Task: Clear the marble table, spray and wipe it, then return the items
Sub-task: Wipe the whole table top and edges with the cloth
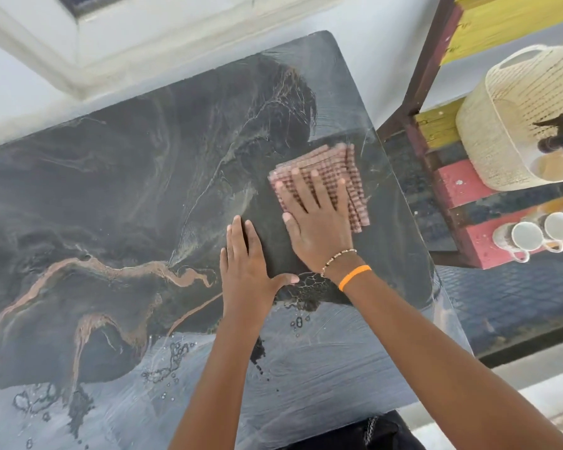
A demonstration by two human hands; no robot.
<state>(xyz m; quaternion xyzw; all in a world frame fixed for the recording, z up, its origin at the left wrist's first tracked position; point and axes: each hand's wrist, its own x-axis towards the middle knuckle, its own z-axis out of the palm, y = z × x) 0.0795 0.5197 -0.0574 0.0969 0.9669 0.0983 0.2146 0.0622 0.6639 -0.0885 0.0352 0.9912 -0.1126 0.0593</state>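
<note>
In the head view, the table (111, 190) is bare of items, a dark marble top with pale and copper veins, and the cloth (325, 177) lies near its right edge, toward the far right corner. The right hand (316, 228) rests flat and spread on the cloth's near half, fingers splayed, pressing rather than gripping. The left hand (246, 271) lies open and flat on the bare top just left of the right hand, holding nothing, seemingly bracing. Wet beads and streaks (173, 355) sit along the table's near edge, behind both hands, so the unwiped stretch appears to lie toward the person and to the left. The right hand is the one on the cloth; the next stroke likely pulls it back that way. Beyond the table's right edge a basket (517, 125) and cups (540, 233) sit on a shelf (459, 186).
</note>
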